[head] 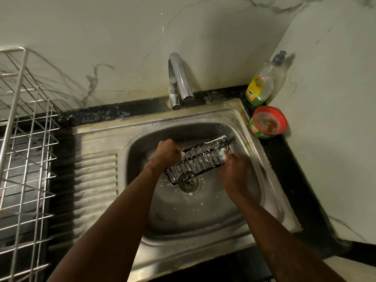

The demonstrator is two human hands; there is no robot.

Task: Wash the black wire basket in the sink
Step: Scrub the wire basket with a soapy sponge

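Left hand [167,153] fingers are clamping round the left end of the black wire basket [198,159], holding it tilted over the drain [189,183] inside the sink [203,218]. Right hand [234,169] fingers are bunching on a pale pad [223,153] against the basket's right end; the hand is blurred and the exact grip is hard to read. White suds are clinging to the wires. Ribbed drainboard is lying left of the basin. Chrome faucet [180,78] is standing behind it. Black surface [295,169] is framing the sink. Green soap bottle [260,84] and red-rimmed tub [268,123] are sitting in its back right corner. Steel dish rack [26,139] is standing at left. Marbled white walls [122,33] are meeting at that corner.
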